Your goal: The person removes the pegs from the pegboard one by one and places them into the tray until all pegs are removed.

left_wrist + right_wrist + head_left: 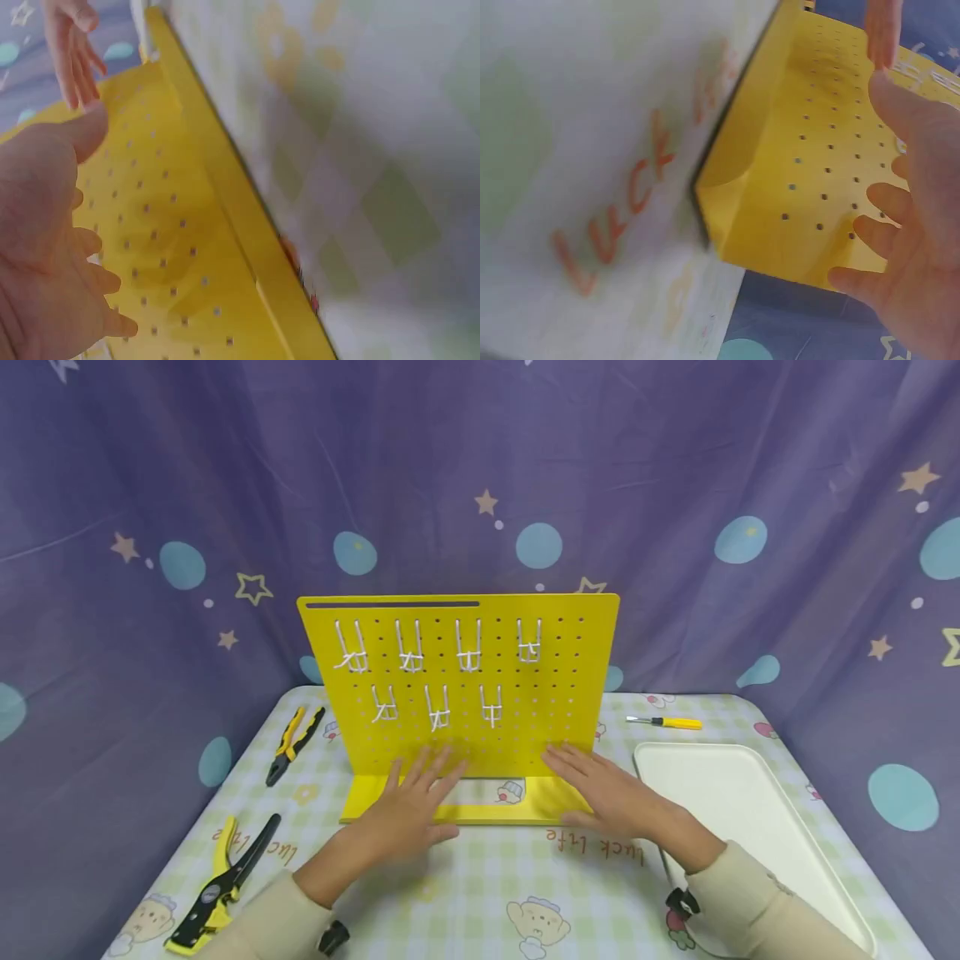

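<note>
A yellow pegboard (517, 710) stands upright on its flat yellow base (555, 802) in the middle of the table. Several white hooks (468, 647) hang on it in two rows, with short white strips on them. Before its lower left part is my left hand (412, 810), fingers spread and holding nothing. My right hand (611, 793) is at the lower right of the board, its fingers straight and also holding nothing. Both wrist views show the hands (45, 247) (922, 217) beside the perforated panel. Whether any fingertip touches the board I cannot tell.
Yellow-and-black pliers (292, 743) and a wire stripper (221, 893) lie on the left of the checked tablecloth (465, 902). To the right are a yellow-handled screwdriver (675, 723) and a white tray (720, 793). A patterned purple curtain (450, 460) hangs behind.
</note>
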A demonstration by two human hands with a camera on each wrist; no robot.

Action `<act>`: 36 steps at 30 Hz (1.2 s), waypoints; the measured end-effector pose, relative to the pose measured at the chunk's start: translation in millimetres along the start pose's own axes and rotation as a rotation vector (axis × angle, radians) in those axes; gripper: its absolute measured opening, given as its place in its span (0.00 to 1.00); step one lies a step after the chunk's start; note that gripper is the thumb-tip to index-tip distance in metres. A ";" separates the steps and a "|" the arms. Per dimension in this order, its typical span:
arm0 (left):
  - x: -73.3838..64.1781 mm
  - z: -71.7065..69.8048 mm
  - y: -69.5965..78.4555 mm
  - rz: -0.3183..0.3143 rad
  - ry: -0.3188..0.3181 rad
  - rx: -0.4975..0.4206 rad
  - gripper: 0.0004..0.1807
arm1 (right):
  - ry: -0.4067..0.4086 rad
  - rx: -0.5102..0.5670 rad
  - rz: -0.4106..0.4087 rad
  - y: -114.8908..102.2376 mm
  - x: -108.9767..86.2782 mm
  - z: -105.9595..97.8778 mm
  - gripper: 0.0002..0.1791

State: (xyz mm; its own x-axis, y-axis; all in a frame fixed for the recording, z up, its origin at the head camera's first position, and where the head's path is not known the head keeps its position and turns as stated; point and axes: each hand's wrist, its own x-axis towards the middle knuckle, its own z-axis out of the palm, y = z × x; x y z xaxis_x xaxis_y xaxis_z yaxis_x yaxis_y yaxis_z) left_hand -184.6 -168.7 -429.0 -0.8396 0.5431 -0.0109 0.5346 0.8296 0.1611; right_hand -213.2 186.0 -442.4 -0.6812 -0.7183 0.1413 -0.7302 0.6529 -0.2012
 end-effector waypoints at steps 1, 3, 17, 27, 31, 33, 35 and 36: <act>-2.1 -3.0 -4.0 -0.018 0.017 -0.026 0.47 | 0.041 -0.006 -0.004 -1.0 2.6 -1.4 0.47; -6.5 -10.1 -13.3 -0.057 0.071 -0.073 0.43 | 0.135 -0.026 0.000 -3.6 9.3 -4.4 0.44; -15.0 -46.8 -87.1 -0.557 0.757 -0.459 0.22 | 0.615 -0.014 0.074 -26.0 76.2 -16.2 0.19; 6.4 -57.3 -107.9 -0.662 0.856 -0.683 0.27 | 0.710 -0.007 0.114 -38.3 112.7 -7.7 0.17; 12.1 -56.0 -109.8 -0.653 0.893 -0.667 0.26 | 0.734 -0.008 0.115 -39.5 118.4 -4.2 0.15; 14.0 -55.0 -110.8 -0.654 0.910 -0.660 0.25 | 0.750 -0.003 0.112 -39.8 120.6 -2.6 0.13; 15.0 -54.9 -111.9 -0.661 0.916 -0.658 0.24 | 0.769 -0.006 0.105 -39.8 123.0 -1.0 0.12; 15.6 -55.2 -112.4 -0.662 0.917 -0.664 0.23 | 0.778 -0.011 0.100 -39.7 124.1 -0.2 0.11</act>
State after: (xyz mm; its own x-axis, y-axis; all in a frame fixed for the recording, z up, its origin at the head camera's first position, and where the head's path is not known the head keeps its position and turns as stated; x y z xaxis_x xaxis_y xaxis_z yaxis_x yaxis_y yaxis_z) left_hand -263.1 -260.7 -392.8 -0.8235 -0.4436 0.3537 0.0701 0.5391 0.8393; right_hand -268.8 70.9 -416.7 -0.5814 -0.2839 0.7625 -0.6614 0.7107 -0.2397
